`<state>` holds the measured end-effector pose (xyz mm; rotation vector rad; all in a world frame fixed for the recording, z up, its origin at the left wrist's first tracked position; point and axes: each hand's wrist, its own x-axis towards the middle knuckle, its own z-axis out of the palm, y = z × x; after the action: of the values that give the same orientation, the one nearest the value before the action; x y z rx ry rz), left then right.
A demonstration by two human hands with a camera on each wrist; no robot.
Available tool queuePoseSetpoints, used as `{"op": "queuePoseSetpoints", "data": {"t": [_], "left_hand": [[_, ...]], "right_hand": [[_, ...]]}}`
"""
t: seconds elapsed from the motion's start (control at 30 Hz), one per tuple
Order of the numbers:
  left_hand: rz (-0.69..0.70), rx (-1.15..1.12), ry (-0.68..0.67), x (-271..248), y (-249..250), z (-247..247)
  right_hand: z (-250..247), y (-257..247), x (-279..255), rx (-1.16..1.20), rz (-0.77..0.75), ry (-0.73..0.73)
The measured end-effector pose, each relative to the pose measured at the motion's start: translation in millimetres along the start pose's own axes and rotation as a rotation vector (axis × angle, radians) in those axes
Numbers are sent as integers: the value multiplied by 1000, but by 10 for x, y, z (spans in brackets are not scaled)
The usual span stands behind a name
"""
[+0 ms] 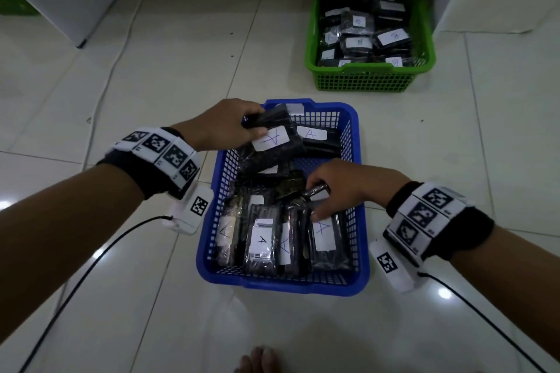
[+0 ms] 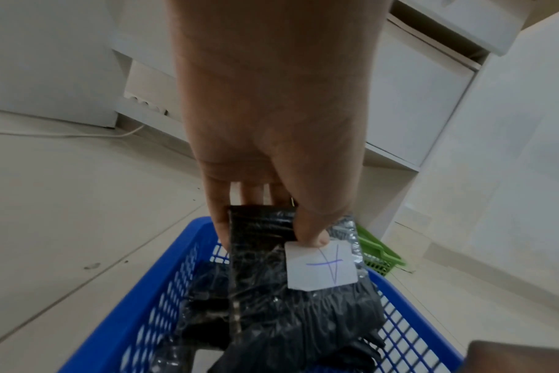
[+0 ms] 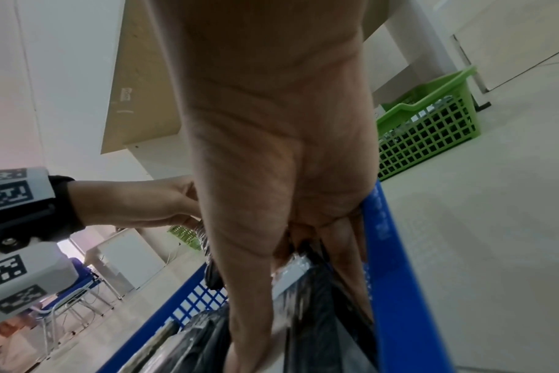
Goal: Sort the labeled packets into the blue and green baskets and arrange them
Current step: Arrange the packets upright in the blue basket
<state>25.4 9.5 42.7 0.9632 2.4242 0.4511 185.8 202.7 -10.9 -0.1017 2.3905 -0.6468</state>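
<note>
The left hand (image 1: 225,123) is clamped on a black packet (image 1: 272,142) over the far left corner of the blue basket (image 1: 353,142), thumb on top and fingers (image 2: 219,214) curled under one short end. The packet is a flat black bundle in clear crinkled film; the thumb tip touches the edge of its white label (image 2: 323,267), which carries a handwritten "A" in blue ink, and its free end tilts down onto the packets below. The right hand (image 1: 345,188) is inside the basket near its right wall, fingers curled round the top of a shiny black packet (image 1: 316,191) in the near row, thumb pressing beside an "A" label (image 1: 323,235). Along the near edge of the basket a row of packets (image 1: 262,245) stands side by side, each black, film-wrapped, with a white "A" label facing up; one also bears a printed sticker. More packets lie loosely across the middle, and another "A" packet (image 1: 312,135) lies against the far wall. Both wrists wear black bands with white marker blocks and a cabled camera. The basket sits on a pale tiled floor (image 1: 151,85). Well apart, beyond its far right corner, a green basket (image 1: 363,79) holds similar black packets with white labels (image 1: 392,38), several reading "B".
</note>
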Motion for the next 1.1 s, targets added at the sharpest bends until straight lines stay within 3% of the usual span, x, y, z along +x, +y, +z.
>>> {"op": "queuePoseSetpoints", "data": {"t": [0.3,0.5,0.63,0.8,0.97,1.1], "left_hand": [[54,-78,41,88,205,162],[5,-168,99,105,297,229],[-38,-353,17,149,352,307],[75,-75,-131,222,498,439],[73,55,-303,305,611,595],[179,43,-170,282,595,786]], "right_hand": [[165,-66,-306,252,-69,66],[406,-137,-461,314,-85,140],[456,-125,-523,356,-133,188],[395,-7,-579,446,-165,177],[424,29,-516,411,-202,182],[430,35,-465,332,-208,203]]}}
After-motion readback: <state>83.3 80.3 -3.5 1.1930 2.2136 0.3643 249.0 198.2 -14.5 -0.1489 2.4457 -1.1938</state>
